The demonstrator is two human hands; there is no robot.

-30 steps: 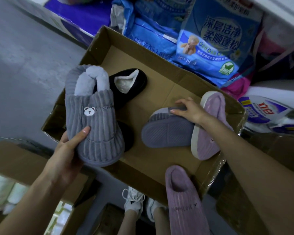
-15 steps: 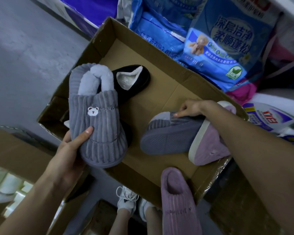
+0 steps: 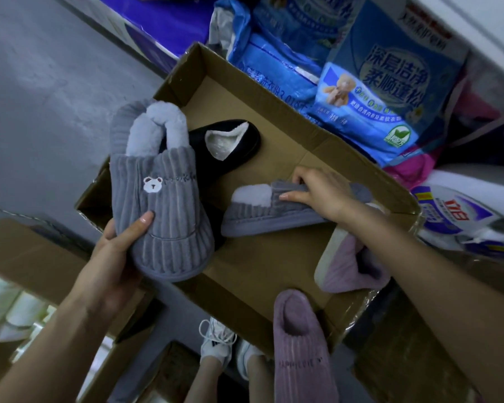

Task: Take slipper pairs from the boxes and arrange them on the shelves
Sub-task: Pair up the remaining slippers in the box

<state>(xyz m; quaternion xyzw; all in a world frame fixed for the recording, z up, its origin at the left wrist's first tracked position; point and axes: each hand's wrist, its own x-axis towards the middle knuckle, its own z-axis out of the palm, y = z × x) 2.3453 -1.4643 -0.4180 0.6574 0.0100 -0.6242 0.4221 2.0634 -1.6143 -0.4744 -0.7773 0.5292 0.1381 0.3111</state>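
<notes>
Crowding the cardboard box point(image 3: 274, 158) are blue detergent bags point(image 3: 390, 82) behind it, with a black slipper point(image 3: 230, 146) and a mauve slipper point(image 3: 352, 266) inside. The left hand point(image 3: 111, 257) grips a grey ribbed bear-patch slipper point(image 3: 163, 205) over the box's left edge; the right hand point(image 3: 320, 193) pinches its grey mate point(image 3: 268, 216) inside.
</notes>
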